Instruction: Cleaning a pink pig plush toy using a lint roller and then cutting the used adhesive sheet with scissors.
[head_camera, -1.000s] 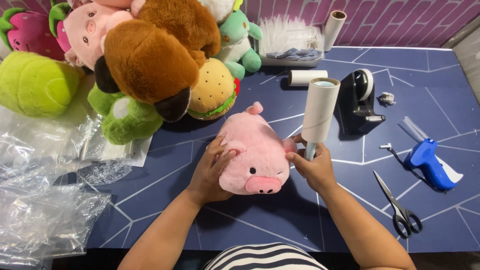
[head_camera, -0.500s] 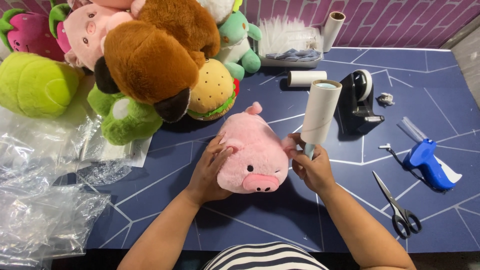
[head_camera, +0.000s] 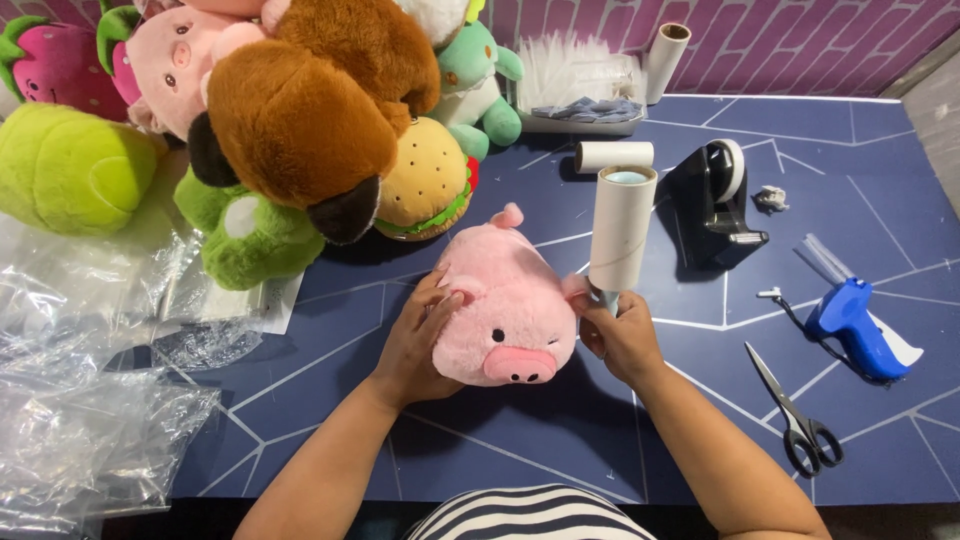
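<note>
**Inspector A:** Start at the hands. What does each one hold?

**Inspector B:** The right hand is closed around the handle of a lint roller, which stands nearly upright with its pale roll above the fist. The roll touches the right flank of the pink pig plush. The left hand lies open, fingers spread, pressed flat on the pig's left flank. It grips nothing; it steadies the toy.

**Inspector A:** Position of the pig?

**Inspector B:** On the blue table, near the front edge, between the 2 hands, snout toward the person, tail toward the far side.

**Inspector A:** Surroundings, working outward.

**Inspector B:** Just behind the roller lies 1 spare roll on its side. Beside that stands a black tape dispenser. Further right rests a blue tagging gun, and in front of it a pair of scissors, closed, well apart from the right hand. Left of the pig, a burger plush sits just behind it, under a brown plush. A green plush lies beside those. Clear plastic bags cover the table's left end. At the far edge, a tray holds white fasteners, with 1 cardboard tube leaning at the purple wall.
</note>
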